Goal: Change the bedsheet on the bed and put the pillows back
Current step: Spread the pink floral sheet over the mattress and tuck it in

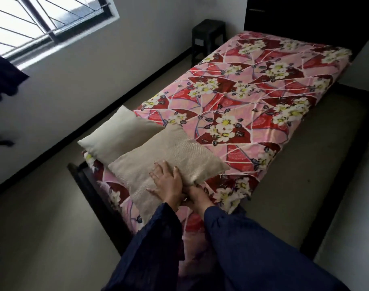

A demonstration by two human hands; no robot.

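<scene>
Your left hand [166,182] lies flat on top of the nearer pillow [175,152], fingers [156,168] straight and spread, pressing on its near end without gripping it. Your right hand [197,196] sits just beside and partly beneath the left, at the pillow's near edge. Its fingers slip under that edge and are hidden, so I cannot tell whether they grip the fabric or only touch it. Both your sleeves are dark blue.

The nearer pillow is beige with a coarse woven texture and lies slantwise at the near end of the bed. Its far corner overlaps the second pillow [118,133], which is paler, smoother and cream-coloured and lies toward the window side, one corner jutting past the mattress edge.

The bedsheet [253,97] covers the whole mattress. It is pink and red, with dark crimson fan shapes, white lines and clusters of white flowers with yellow centres. It lies mostly smooth on top and drapes loosely at the near corner.

The dark bed frame [91,196] is wider than the mattress, with a bare platform [305,175] showing along your right. A dark stool [206,36] stands by the far corner, beneath the white wall with the window [42,19].
</scene>
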